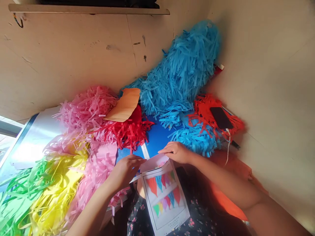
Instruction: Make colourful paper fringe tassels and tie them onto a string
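Work at the upper end of one printed packet (164, 196) seemed to be the step in hand. It lay over the person's dark floral clothing (194, 221), its top edge raised toward the blue desk (155, 132). The right hand (178, 152) pinched the upper right corner between thumb and bent forefinger. The left hand (128, 167) was at the upper left corner, fingers close together; whether they pinched the edge could not be told. Any further move there would likely call for a steady hold at both corners, so that the thin edge did not crease.

Fringed material came as one large blue heap (182, 65), one red bunch (130, 131), one orange-red bunch (204, 109), one yellow bunch (56, 190) and one green bunch (27, 193). Smaller blue bunches (197, 141) and the sprawling pink fringe (86, 109) ran together too closely to count. One phone (221, 118), with one white cable (229, 141) plugged in, lay on the orange-red bunch; one tan sheet (124, 105) rested across the pink and red.
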`<state>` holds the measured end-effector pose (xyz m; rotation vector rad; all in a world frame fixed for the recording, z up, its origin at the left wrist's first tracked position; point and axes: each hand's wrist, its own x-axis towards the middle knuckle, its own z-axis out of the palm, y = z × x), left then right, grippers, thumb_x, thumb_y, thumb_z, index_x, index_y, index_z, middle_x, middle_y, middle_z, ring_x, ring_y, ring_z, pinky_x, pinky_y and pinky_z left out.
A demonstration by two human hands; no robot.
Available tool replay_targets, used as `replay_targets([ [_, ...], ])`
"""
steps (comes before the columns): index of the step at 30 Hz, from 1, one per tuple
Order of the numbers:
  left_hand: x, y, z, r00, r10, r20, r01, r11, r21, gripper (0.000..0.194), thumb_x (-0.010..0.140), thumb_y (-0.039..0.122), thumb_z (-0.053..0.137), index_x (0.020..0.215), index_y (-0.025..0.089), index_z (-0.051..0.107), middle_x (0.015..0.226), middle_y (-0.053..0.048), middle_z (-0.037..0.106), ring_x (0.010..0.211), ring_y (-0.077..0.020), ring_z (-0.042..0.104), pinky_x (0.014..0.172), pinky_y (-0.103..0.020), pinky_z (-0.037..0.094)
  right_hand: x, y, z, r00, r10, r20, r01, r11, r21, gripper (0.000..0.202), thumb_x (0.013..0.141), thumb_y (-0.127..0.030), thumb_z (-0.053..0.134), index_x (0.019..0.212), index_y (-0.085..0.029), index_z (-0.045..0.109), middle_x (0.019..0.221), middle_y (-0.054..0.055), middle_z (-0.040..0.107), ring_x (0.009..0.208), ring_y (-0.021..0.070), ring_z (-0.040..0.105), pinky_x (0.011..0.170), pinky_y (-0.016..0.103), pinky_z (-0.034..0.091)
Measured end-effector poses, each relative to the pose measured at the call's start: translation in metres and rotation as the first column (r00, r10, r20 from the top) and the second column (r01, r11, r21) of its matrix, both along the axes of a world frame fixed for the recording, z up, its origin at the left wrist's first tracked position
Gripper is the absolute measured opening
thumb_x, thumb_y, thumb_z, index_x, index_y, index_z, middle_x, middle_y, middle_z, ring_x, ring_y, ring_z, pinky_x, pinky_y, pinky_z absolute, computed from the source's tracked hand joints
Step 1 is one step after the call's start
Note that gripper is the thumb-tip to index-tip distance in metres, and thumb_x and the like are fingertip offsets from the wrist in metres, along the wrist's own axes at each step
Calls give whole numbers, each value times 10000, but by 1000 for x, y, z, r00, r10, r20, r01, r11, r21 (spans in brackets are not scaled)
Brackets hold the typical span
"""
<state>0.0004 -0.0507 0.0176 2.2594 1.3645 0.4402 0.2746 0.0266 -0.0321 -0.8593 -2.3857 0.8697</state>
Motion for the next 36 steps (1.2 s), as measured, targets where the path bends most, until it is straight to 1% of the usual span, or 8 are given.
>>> replay_targets([
  [8,7,1,10,997,53,64,-40,982,-184,366,901,346,457,1021,230,783,1064,-87,779,964,-244,708,881,-350,536,4,-2,5,997,47,63,-50,998,43,352,823,-83,571,1021,-283,784,1028,21,780,953,205,719,885,341,488],
  [14,28,12,6,951,308,-8,-292,894,-339,433,855,554,492,743,200,715,690,-25,705,633,-186,613,579,-262,426,5,-8,3,998,68,-7,-67,994,91,356,838,-99,528,1029,-266,778,1016,34,781,927,200,725,828,324,512],
  [17,37,10,10,955,292,51,-243,869,-431,466,852,582,475,726,191,695,670,-5,669,626,-173,567,569,-249,381,9,-15,13,993,82,-87,-74,994,86,347,856,-129,501,1026,-253,777,1013,42,780,920,193,724,818,324,536],
  [22,45,-12,32,964,248,101,-154,823,-546,525,863,610,470,752,187,760,689,-11,705,650,-193,588,588,-244,391,18,-42,50,983,1,-185,-31,987,-159,282,898,-222,519,978,-212,789,981,51,784,919,193,723,823,301,548],
  [26,52,-27,45,963,241,123,-139,830,-539,475,856,603,509,839,228,801,765,-29,760,721,-234,657,615,-250,445,19,-60,71,986,-143,-79,91,884,-459,241,875,-352,623,860,-191,801,834,45,783,782,203,712,686,271,524],
  [29,54,-33,50,958,265,106,-169,827,-537,454,845,608,526,848,247,801,772,-23,774,718,-236,686,634,-265,485,19,-67,76,988,-148,-44,106,860,-498,217,857,-317,625,839,-189,798,803,33,777,757,198,696,673,263,502],
  [32,51,-49,50,867,431,249,-259,819,-512,414,807,591,586,924,243,777,881,-43,794,824,-266,719,731,-315,553,20,-76,74,966,-236,-104,159,863,-480,212,852,-324,626,804,-192,786,806,28,775,758,193,691,696,265,501],
  [36,49,-94,24,484,567,667,-420,819,-391,297,792,517,696,888,236,703,1096,-92,760,1068,-302,689,907,-415,563,23,-92,64,912,-364,-190,217,820,-530,258,856,-396,619,798,-183,752,820,42,760,787,203,677,706,274,509],
])
